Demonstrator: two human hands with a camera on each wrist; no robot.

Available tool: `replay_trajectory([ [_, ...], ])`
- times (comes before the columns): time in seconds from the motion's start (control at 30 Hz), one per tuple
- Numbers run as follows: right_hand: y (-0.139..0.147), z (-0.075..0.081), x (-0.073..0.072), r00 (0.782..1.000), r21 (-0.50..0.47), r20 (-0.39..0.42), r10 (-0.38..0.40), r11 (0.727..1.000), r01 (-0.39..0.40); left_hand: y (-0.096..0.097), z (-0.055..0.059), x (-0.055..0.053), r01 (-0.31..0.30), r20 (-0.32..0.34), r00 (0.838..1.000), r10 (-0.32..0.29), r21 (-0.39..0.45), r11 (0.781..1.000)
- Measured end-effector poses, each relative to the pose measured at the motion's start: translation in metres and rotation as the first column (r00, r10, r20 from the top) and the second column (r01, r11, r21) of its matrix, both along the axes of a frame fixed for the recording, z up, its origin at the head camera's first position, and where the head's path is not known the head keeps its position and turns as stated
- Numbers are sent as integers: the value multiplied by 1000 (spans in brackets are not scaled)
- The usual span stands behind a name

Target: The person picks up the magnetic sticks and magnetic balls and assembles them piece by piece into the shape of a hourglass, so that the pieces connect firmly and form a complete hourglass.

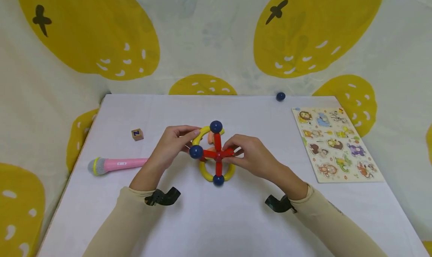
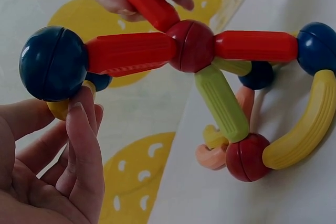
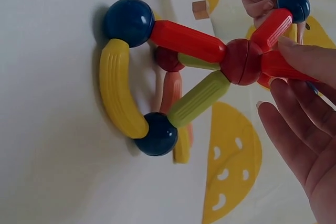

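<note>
A toy built of magnetic rods and balls stands between the two hands. At its centre a red ball [image 2: 191, 45] joins several straight red rods and light-green rods [image 3: 199, 98]. My left hand [image 1: 172, 142] pinches a yellow curved rod [image 1: 201, 134] beside a blue ball [image 2: 54, 63] on the toy's left. On the other side, my right hand [image 1: 251, 156] grips a straight red rod [image 2: 148, 1] between thumb and fingers; this rod sticks out from the central ball. Lower down, yellow curved rods [image 3: 116, 85] link more balls near the tabletop. Salmon-coloured rods [image 3: 171, 90] are partly hidden behind.
A pink toy microphone [image 1: 125, 164] lies left, its end behind the left forearm. Beyond it sits a wooden letter block [image 1: 137, 134]. One loose blue ball [image 1: 280, 96] rests at the table's back edge. An animal puzzle board [image 1: 341, 156] lies right. Patterned cloth [image 1: 209, 36] hangs behind.
</note>
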State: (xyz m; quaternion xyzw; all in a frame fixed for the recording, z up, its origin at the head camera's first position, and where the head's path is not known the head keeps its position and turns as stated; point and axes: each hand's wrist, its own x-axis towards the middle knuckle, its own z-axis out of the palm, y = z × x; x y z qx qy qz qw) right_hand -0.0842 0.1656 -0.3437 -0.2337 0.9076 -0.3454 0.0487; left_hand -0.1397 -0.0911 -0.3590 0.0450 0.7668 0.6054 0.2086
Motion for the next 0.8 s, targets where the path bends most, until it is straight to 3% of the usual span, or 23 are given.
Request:
replay_trajectory([
  [0.3,1,2,-3,999,13,48,-10,1000,10,-2,-1,-1,2,8,1000,-2,15,1000],
  [0.47,25,4,-12,997,56,71,-45,998,41,1,-2,-3,14,3,1000,-14,23,1000],
  [0.63,70,-12,-40,986,112,88,-143,985,132,1,1,-4,26,6,1000,-26,21,999],
  [0.8,122,-45,-81,959,266,123,-257,939,218,-5,-1,1,27,4,1000,-27,17,1000],
])
